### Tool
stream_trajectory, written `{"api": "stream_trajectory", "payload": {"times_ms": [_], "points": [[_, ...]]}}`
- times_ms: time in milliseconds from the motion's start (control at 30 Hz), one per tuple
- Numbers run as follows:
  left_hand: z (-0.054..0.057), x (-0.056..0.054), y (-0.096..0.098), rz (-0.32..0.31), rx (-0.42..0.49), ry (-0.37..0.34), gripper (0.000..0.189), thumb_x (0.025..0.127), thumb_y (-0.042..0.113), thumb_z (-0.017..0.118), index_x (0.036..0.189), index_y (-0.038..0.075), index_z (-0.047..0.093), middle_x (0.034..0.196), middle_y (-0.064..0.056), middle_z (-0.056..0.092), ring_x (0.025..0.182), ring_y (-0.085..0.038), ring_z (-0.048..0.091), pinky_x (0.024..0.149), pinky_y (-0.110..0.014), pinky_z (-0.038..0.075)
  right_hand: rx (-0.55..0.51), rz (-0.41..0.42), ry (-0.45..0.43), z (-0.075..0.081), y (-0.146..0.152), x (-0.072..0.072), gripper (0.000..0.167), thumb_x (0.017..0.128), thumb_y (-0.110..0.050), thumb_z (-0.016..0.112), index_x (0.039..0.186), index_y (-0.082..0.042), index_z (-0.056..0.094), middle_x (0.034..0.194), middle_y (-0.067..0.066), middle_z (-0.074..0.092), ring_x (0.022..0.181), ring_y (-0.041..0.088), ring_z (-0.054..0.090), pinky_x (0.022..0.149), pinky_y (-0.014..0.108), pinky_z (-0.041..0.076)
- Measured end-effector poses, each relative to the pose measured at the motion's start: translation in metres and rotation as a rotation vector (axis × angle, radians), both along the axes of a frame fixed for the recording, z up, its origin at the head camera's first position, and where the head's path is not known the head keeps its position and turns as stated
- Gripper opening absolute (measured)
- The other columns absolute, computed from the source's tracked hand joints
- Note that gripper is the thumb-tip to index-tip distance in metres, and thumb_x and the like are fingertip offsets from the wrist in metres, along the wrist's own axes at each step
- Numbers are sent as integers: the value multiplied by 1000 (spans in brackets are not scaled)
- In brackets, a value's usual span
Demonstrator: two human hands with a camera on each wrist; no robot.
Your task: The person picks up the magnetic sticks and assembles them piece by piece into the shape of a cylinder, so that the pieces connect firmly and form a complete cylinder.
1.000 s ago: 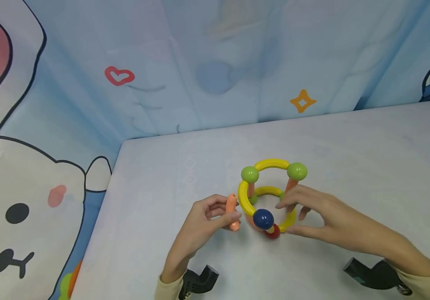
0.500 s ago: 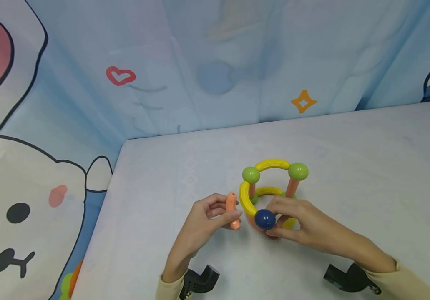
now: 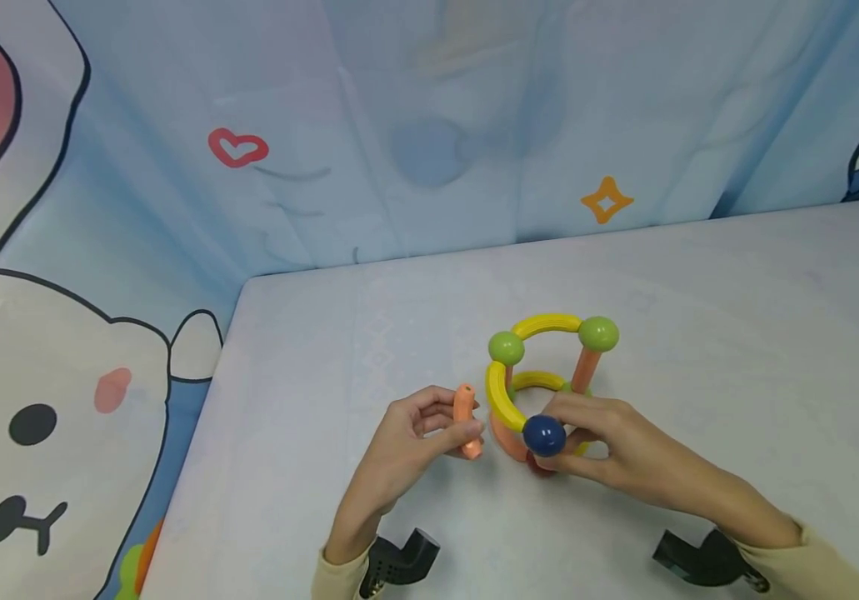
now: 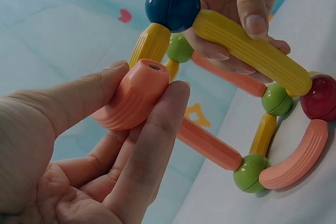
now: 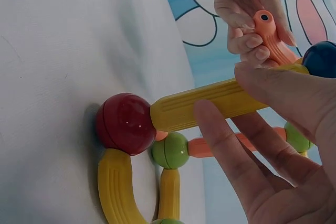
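Observation:
My left hand [image 3: 417,446] pinches a short curved orange magnetic rod [image 3: 466,421] between thumb and fingers; a round socket shows in its end in the left wrist view. Just right of it stands a frame of magnetic rods and balls. Its upper part has curved yellow rods [image 3: 502,396], two green balls [image 3: 598,334] and a blue ball [image 3: 544,436]. My right hand [image 3: 624,442] grips the straight yellow rod [image 5: 189,106] joining the blue ball to a red ball [image 5: 126,124] at the base. Orange upright rods [image 3: 586,371] join upper and lower rings. Fingers partly hide the lower ring.
The frame stands on a pale cloth-covered table [image 3: 339,350]. Behind hangs a light blue curtain [image 3: 429,125] with cartoon prints. A black wrist camera [image 3: 402,558] sits on the left wrist, another black camera [image 3: 706,558] on the right.
My right hand has moved left from beside the lower ring and taken hold of the upright yellow rod. The blue ball and upper ring have shifted slightly right. The left hand stays nearly still.

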State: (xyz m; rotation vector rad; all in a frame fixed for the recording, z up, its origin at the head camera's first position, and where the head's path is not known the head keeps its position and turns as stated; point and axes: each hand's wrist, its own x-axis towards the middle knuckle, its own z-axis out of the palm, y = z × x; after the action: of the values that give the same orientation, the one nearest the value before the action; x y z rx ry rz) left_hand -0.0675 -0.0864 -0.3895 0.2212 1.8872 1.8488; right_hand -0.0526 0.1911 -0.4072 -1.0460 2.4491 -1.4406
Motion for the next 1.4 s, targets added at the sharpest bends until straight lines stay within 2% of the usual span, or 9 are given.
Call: {"api": "stream_trajectory", "payload": {"times_ms": [200,333,467,633,800,900,1067,1233,1400], "points": [[0,-2,0,6,-59,38,35,97,18,77,126,0,67,105,-14,76,84,-20,76,90,-36,60,24,-26,-9,1,1,1,45,81,3,87,114,-22,68,105,-12,69,93,5,67,76,25,61],[-7,-5,-3,65,-269,143,36,96,27,79,122,3,70,94,-8,76,82,-17,74,82,-33,56,37,-38,-15,1,0,2,43,82,0,87,114,-22,68,105,-13,68,92,5,66,77,25,60],[-24,-10,-9,112,-515,198,31,94,25,81,113,2,72,84,0,69,73,-12,68,67,-27,51,31,-40,-14,1,-1,3,40,85,-5,87,114,-23,67,104,-14,68,91,5,66,77,25,60],[-44,-12,-13,157,-629,190,27,90,18,85,105,0,71,72,-1,65,59,-13,65,56,-24,45,26,-40,-1,0,-1,3,39,85,-6,87,115,-23,67,105,-13,68,92,5,66,78,25,60],[-45,-15,-7,205,-760,370,35,84,19,91,107,2,71,87,-7,66,76,-19,63,67,-32,51,32,-40,9,-1,0,3,41,85,-4,87,115,-23,67,105,-13,67,92,5,65,77,24,60],[-38,-20,1,179,-695,458,51,82,20,92,123,2,68,112,-12,64,100,-26,62,85,-39,56,39,-39,17,-2,0,4,43,84,-2,87,115,-23,67,105,-13,67,92,5,65,77,24,60],[-27,-35,18,17,-384,479,61,88,13,87,142,5,59,135,-11,63,120,-28,63,99,-39,56,46,-43,24,-3,0,3,42,84,-2,87,114,-23,68,105,-14,67,91,4,65,76,25,60],[-30,-45,33,-61,-263,514,48,89,7,84,133,3,64,130,-9,67,119,-23,65,101,-29,54,36,-34,8,-3,-1,3,41,84,-1,86,115,-22,69,104,-13,68,91,4,66,77,25,60],[-33,-47,43,-25,-256,506,31,92,11,82,120,4,71,118,-8,73,113,-22,68,97,-26,55,32,-38,9,-3,0,4,42,83,0,87,115,-22,70,104,-13,68,91,5,67,77,25,61]]}}
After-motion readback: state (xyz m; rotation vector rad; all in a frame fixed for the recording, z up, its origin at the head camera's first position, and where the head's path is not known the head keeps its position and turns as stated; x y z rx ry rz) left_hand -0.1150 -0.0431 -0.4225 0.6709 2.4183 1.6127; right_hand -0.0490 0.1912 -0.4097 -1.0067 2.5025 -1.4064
